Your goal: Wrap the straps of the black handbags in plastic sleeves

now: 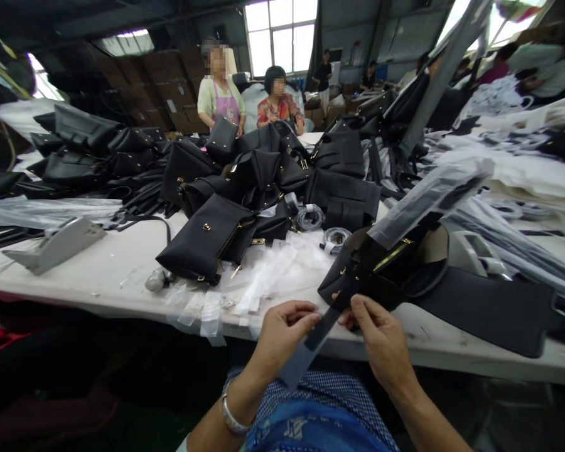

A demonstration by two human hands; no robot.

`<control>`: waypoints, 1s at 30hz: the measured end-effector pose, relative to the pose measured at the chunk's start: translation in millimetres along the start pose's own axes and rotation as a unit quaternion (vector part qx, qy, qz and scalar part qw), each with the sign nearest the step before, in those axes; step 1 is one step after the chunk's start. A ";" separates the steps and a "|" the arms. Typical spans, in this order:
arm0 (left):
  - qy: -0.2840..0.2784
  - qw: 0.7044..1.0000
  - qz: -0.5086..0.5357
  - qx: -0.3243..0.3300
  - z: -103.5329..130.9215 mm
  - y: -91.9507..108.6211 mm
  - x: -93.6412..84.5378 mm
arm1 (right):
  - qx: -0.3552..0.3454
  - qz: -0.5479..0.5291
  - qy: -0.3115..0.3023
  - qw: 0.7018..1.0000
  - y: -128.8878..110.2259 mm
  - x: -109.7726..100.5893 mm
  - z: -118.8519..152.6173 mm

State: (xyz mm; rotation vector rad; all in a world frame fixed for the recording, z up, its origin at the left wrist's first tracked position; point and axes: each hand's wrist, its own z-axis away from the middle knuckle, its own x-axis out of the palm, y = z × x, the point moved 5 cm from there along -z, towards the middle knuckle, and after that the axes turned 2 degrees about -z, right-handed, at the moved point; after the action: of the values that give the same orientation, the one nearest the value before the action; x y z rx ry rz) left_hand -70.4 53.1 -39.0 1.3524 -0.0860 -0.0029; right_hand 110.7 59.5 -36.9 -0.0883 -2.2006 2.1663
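Observation:
A black strap (324,326) with a clear plastic sleeve over its lower end slants down over the table's front edge. My left hand (289,333) pinches the strap's left edge between thumb and fingers. On its other side my right hand (376,333) grips the strap higher up, close to the bag. Behind my hands an open black bag (405,276) shows a gold zipper, and its wide flap (494,307) lies out to the right. Another plastic-wrapped strap part (428,201) rises from the bag toward the upper right.
Black bags (207,238) are heaped across the white table (122,295). Clear plastic sleeves (273,270) lie near the front edge, beside coiled wrapped straps (309,217). A tape dispenser (59,245) stands at left. Two people are across the table, and a slanted metal post rises at right.

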 end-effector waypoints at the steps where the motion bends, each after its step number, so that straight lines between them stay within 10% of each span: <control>1: -0.002 1.000 0.007 0.011 -3.7 3.7 6.0 | -0.008 0.023 -0.004 1.000 -2.8 -2.6 0.4; 11: 0.011 0.995 0.045 0.089 -36.8 22.6 44.7 | 0.007 0.096 0.002 0.995 -9.1 -11.0 -5.1; 30: 0.079 0.991 0.005 0.111 -26.4 -6.7 39.2 | 0.017 0.041 0.058 0.997 -8.3 -5.4 -15.1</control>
State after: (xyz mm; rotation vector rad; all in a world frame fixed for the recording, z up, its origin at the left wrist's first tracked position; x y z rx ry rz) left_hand -29.3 75.4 -48.7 1.5702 0.0412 0.1246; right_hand 117.3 74.0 -28.4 -0.3007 -2.1313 2.1792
